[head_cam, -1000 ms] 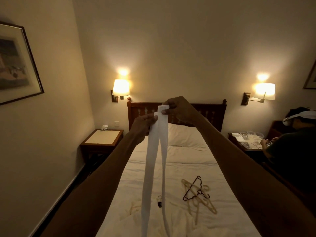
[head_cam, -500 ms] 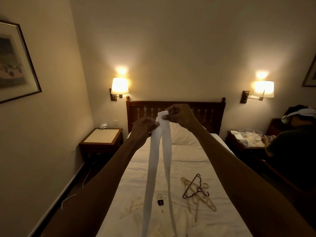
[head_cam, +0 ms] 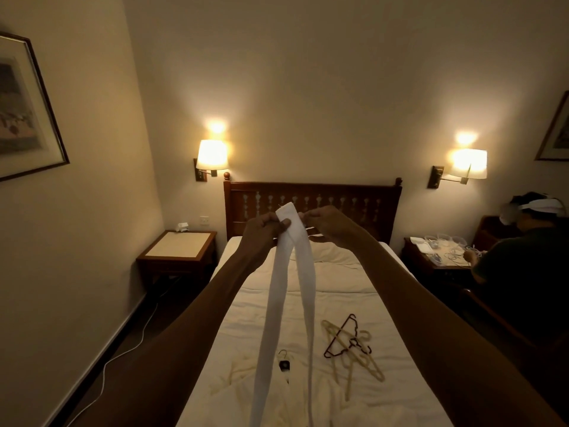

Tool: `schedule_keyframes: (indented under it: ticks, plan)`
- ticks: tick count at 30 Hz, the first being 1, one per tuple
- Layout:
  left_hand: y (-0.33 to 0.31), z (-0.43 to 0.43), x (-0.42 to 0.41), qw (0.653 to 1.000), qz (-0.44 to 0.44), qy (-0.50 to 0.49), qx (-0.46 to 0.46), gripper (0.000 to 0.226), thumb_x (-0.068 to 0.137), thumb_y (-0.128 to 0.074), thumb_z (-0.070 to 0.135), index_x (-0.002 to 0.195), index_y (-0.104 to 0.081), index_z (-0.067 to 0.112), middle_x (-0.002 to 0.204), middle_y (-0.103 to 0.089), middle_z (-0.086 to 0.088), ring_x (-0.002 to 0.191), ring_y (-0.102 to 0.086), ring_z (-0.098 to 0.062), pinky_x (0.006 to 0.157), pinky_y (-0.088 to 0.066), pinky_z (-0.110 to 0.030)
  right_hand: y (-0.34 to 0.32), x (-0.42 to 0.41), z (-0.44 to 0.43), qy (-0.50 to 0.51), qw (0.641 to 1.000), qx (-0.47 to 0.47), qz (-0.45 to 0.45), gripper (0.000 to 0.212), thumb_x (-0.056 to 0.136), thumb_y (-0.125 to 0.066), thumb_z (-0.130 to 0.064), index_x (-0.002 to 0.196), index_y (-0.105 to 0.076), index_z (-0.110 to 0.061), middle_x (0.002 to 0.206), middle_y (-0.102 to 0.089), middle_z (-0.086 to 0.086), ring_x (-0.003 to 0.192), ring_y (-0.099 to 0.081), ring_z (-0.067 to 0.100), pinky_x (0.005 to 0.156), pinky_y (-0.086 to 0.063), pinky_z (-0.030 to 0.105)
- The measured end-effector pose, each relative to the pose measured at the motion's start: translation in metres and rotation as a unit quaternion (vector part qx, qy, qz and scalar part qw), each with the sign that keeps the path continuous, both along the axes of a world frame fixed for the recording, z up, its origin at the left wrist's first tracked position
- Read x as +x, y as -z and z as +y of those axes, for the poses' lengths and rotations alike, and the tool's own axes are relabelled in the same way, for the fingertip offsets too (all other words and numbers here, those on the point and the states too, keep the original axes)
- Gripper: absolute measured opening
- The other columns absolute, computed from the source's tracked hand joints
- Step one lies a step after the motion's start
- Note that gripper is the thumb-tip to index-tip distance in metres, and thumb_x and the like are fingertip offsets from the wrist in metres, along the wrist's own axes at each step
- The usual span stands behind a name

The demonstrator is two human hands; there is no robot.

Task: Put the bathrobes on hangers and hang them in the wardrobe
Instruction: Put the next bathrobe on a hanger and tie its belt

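Observation:
A long white bathrobe belt (head_cam: 277,303) is folded in two and hangs down in two strands over the bed. My left hand (head_cam: 261,232) pinches its folded top from the left. My right hand (head_cam: 331,224) holds the top from the right, fingers closed on the cloth. A pile of hangers (head_cam: 352,346), one dark and several pale, lies on the bed (head_cam: 338,282) to the right of the strands. A small dark hook piece (head_cam: 284,363) lies between the strands. Crumpled white cloth (head_cam: 246,386), apparently a bathrobe, lies at the bed's near end.
A wooden headboard (head_cam: 312,195) stands behind my hands. A bedside table (head_cam: 178,246) is at the left, with a white cable (head_cam: 129,349) on the floor. At the right a seated person (head_cam: 523,257) works at a cluttered table (head_cam: 437,251). Two wall lamps are lit.
Both hands have come lower with the belt's folded top, from above the headboard to in front of it. The right hand has shifted slightly right of the fold.

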State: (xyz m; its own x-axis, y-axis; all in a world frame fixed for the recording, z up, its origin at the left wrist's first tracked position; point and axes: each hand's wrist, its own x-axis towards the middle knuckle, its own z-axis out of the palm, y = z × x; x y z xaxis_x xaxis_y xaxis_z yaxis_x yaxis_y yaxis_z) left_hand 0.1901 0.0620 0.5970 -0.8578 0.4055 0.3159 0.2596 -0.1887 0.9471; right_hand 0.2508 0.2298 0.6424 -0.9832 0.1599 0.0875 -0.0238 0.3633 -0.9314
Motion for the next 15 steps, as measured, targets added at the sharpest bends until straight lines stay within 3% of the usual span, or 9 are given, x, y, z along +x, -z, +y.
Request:
schedule_keyframes:
  ticks: [3, 6, 9, 12, 15]
  plan:
    - [-0.002, 0.004, 0.000, 1.000, -0.010, -0.017, -0.015, 0.014, 0.096, -0.061, 0.018, 0.110, -0.058, 0.016, 0.114, -0.063, -0.008, 0.097, -0.066, -0.023, 0.071, -0.058, -0.024, 0.003, 0.003, -0.002, 0.010, 1.000, -0.004, 0.009, 0.017, 0.097, -0.055, -0.014, 0.098, -0.070, -0.005, 0.097, -0.068, 0.011, 0.085, -0.065, 0.019, 0.065, -0.055, 0.021]
    - [0.001, 0.008, 0.000, 0.997, -0.028, -0.010, -0.065, 0.036, 0.098, -0.057, 0.030, 0.130, -0.046, 0.017, 0.115, -0.057, -0.003, 0.093, -0.063, -0.016, 0.066, -0.055, -0.025, 0.004, -0.001, -0.002, 0.066, 0.997, 0.004, 0.047, 0.023, 0.098, -0.055, -0.013, 0.108, -0.067, 0.004, 0.096, -0.067, 0.014, 0.084, -0.063, 0.020, 0.072, -0.056, 0.027]
    - [0.015, 0.006, -0.004, 0.991, -0.021, 0.032, -0.132, 0.042, 0.101, -0.049, 0.039, 0.138, -0.041, 0.021, 0.124, -0.057, -0.006, 0.103, -0.063, -0.025, 0.075, -0.059, -0.035, 0.005, -0.004, 0.007, 0.121, 0.990, -0.021, 0.072, 0.022, 0.098, -0.053, -0.012, 0.105, -0.066, 0.005, 0.081, -0.061, 0.008, 0.076, -0.058, 0.017, 0.072, -0.052, 0.029]
    - [0.015, 0.008, -0.009, 0.987, -0.048, 0.014, -0.150, 0.038, 0.103, -0.048, 0.032, 0.138, -0.044, 0.018, 0.125, -0.059, -0.012, 0.104, -0.064, -0.032, 0.084, -0.058, -0.046, 0.016, 0.000, 0.012, 0.129, 0.989, -0.040, 0.061, 0.025, 0.101, -0.045, -0.011, 0.116, -0.059, 0.003, 0.105, -0.060, 0.012, 0.098, -0.058, 0.023, 0.081, -0.051, 0.033]
    - [0.006, 0.011, -0.011, 0.982, -0.056, 0.000, -0.180, 0.035, 0.103, -0.049, 0.026, 0.136, -0.047, 0.013, 0.119, -0.061, -0.012, 0.100, -0.064, -0.032, 0.083, -0.059, -0.046, 0.030, 0.004, 0.001, 0.095, 0.981, -0.165, 0.043, 0.031, 0.105, -0.036, -0.014, 0.129, -0.049, 0.000, 0.124, -0.055, 0.015, 0.113, -0.055, 0.028, 0.088, -0.050, 0.039]
